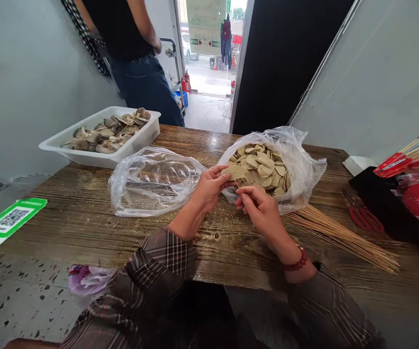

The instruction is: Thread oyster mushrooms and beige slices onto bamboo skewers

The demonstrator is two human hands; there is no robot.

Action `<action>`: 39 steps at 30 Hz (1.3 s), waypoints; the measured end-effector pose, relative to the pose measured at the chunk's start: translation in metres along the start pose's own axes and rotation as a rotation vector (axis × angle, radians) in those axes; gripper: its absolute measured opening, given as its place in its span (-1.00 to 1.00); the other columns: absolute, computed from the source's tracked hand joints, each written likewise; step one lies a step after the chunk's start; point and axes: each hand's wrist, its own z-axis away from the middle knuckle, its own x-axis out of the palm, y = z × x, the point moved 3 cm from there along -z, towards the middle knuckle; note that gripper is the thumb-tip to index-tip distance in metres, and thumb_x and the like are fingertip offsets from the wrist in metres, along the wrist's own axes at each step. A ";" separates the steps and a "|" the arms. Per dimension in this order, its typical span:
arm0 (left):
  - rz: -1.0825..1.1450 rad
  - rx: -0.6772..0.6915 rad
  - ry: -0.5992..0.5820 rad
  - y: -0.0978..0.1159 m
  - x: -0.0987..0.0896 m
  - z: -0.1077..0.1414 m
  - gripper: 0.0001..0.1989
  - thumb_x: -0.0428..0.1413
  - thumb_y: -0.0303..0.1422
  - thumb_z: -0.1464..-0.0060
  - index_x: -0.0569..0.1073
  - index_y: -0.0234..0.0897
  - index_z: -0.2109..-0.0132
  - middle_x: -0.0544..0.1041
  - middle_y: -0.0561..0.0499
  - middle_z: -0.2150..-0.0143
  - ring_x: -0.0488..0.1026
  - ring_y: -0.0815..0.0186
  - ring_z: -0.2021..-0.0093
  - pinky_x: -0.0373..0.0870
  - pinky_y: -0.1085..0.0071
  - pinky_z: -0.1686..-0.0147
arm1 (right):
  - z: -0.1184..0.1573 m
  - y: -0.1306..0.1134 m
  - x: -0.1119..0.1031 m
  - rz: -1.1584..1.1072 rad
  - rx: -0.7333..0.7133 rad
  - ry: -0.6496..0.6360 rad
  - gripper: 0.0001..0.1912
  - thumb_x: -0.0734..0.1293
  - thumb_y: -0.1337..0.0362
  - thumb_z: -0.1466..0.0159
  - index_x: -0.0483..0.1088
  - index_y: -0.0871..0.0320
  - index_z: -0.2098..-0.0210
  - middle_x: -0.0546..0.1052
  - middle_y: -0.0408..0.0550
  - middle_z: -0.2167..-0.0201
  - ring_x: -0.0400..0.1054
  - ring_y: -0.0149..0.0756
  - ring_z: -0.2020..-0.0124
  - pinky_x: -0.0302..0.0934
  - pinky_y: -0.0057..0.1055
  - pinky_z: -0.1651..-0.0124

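Note:
Between the fingers of my left hand (208, 188) is a thin beige oval slice (234, 171); whether it is one or a small stack I cannot tell. My right hand (262, 212) pinches a thin bamboo skewer (237, 184), its upper end at the slice's lower edge. Just behind both hands, an opened clear plastic bag (297, 162) holds a heap of similar slices (264, 169). A bundle of bamboo skewers (347, 236) lies on the wooden table (213, 252), right of my right hand. To the left of my left hand rests a crumpled clear plastic bag (154, 182).
A white tub (136, 144) of oyster mushrooms (107, 132) stands back left. At right are red-handled scissors (365, 216), a black box (373, 186) and red packets of sticks (400, 160). A person (136, 63) stands beyond the table near the doorway.

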 end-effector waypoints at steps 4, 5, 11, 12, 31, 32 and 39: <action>-0.038 0.036 0.061 0.001 -0.004 -0.002 -0.70 0.35 -0.47 0.21 0.44 -0.36 0.28 0.57 0.02 0.34 0.54 0.39 0.40 0.54 0.44 0.35 | -0.007 0.006 -0.004 0.332 -0.202 0.098 -0.79 0.23 0.27 -0.30 0.51 0.14 0.28 0.57 0.00 0.32 0.42 -0.25 0.29 0.30 -0.29 0.22; -0.047 0.044 0.065 0.001 -0.005 -0.003 -0.71 0.34 -0.47 0.20 0.44 -0.36 0.28 0.56 0.03 0.34 0.54 0.39 0.40 0.54 0.43 0.34 | -0.007 0.007 -0.005 0.342 -0.216 0.104 -0.78 0.22 0.29 -0.30 0.51 0.14 0.27 0.57 0.00 0.31 0.42 -0.24 0.28 0.29 -0.28 0.19; -0.096 0.068 0.056 0.000 -0.005 -0.002 -0.72 0.33 -0.45 0.22 0.45 -0.35 0.30 0.56 0.04 0.34 0.51 0.39 0.40 0.53 0.41 0.34 | -0.006 0.012 0.000 0.227 -0.107 0.049 -0.66 0.23 0.26 -0.29 0.51 0.18 0.02 0.57 -0.08 0.38 0.33 -0.34 0.49 0.24 -0.37 0.39; -0.104 0.077 0.057 0.000 -0.005 -0.002 -0.72 0.33 -0.45 0.22 0.46 -0.35 0.30 0.56 0.04 0.35 0.51 0.40 0.40 0.52 0.43 0.34 | -0.006 0.014 0.000 0.220 -0.092 0.045 -0.64 0.23 0.25 -0.29 0.50 0.19 -0.01 0.58 -0.08 0.39 0.32 -0.35 0.51 0.23 -0.38 0.40; -0.223 0.161 0.054 0.002 -0.003 -0.001 -0.77 0.32 -0.43 0.21 0.53 -0.32 0.31 0.55 0.07 0.40 0.41 0.46 0.44 0.34 0.54 0.42 | -0.007 0.021 -0.001 0.242 -0.067 0.056 -0.64 0.24 0.28 -0.28 0.53 0.11 -0.01 0.64 -0.01 0.22 0.49 -0.21 0.22 0.38 -0.26 0.16; -0.234 0.175 0.048 0.002 -0.002 -0.001 -0.77 0.33 -0.42 0.22 0.54 -0.32 0.32 0.54 0.07 0.41 0.41 0.46 0.44 0.34 0.53 0.41 | -0.008 0.022 -0.001 0.244 -0.065 0.054 -0.64 0.24 0.28 -0.28 0.53 0.10 -0.01 0.64 -0.01 0.22 0.49 -0.20 0.20 0.38 -0.25 0.15; -0.299 0.234 0.037 0.002 -0.002 -0.001 -0.80 0.32 -0.42 0.19 0.57 -0.31 0.31 0.53 0.07 0.41 0.40 0.44 0.42 0.35 0.51 0.36 | -0.007 0.019 -0.002 0.248 -0.054 0.046 -0.64 0.24 0.29 -0.28 0.53 0.14 -0.01 0.63 0.03 0.18 0.50 -0.22 0.21 0.38 -0.26 0.13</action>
